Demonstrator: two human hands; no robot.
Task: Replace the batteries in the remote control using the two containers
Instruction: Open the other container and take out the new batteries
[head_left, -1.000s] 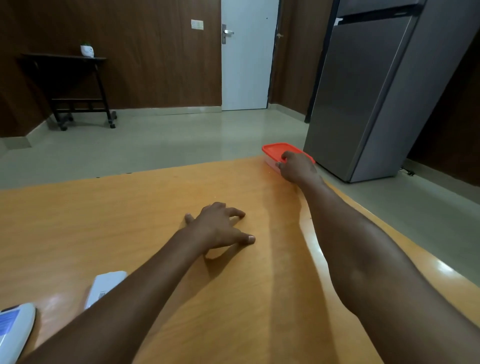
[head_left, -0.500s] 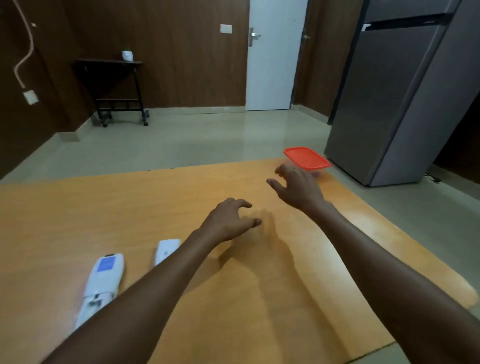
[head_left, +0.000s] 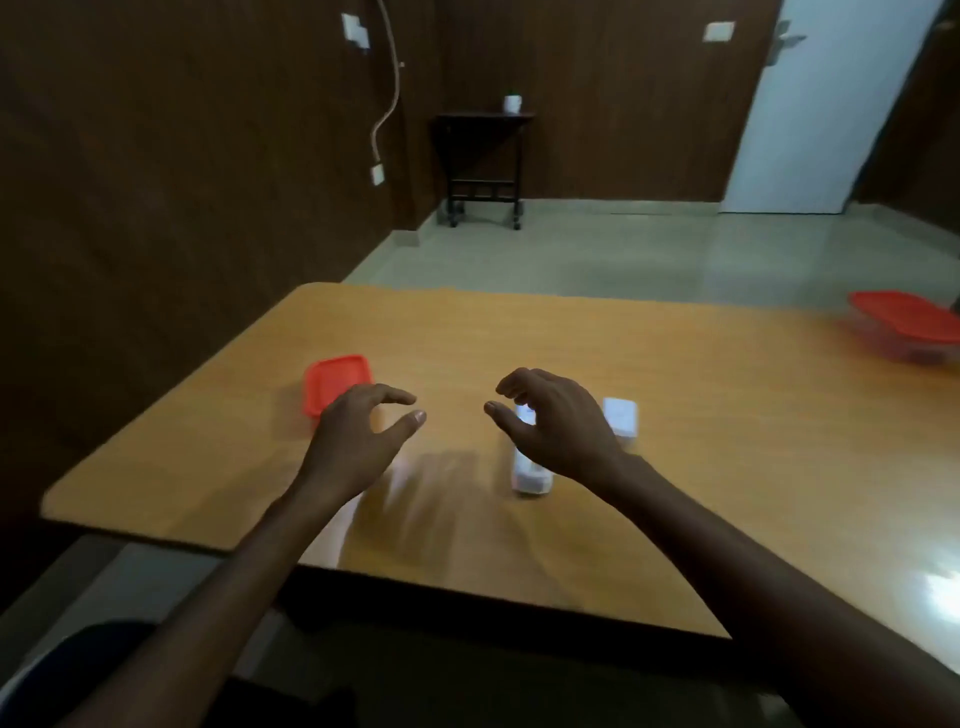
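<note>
A white remote control (head_left: 529, 474) lies on the wooden table (head_left: 701, 415), partly hidden under my right hand (head_left: 553, 422), which hovers over it with loosely curled fingers and holds nothing. Its white battery cover (head_left: 621, 419) lies just right of that hand. My left hand (head_left: 358, 435) hovers empty with relaxed fingers beside a red-lidded container (head_left: 332, 383) at the table's left. A second red-lidded container (head_left: 909, 325) sits at the far right edge of the view. The picture is motion-blurred.
The table's near edge and rounded left corner (head_left: 57, 506) are in view. A dark side table (head_left: 483, 166) with a white cup stands by the brown wall, and a white door (head_left: 831, 104) is at the back right. Pale floor lies beyond.
The view has swung left. My right hand left the far container and came back over the remote. The left container has come into view by my left hand.
</note>
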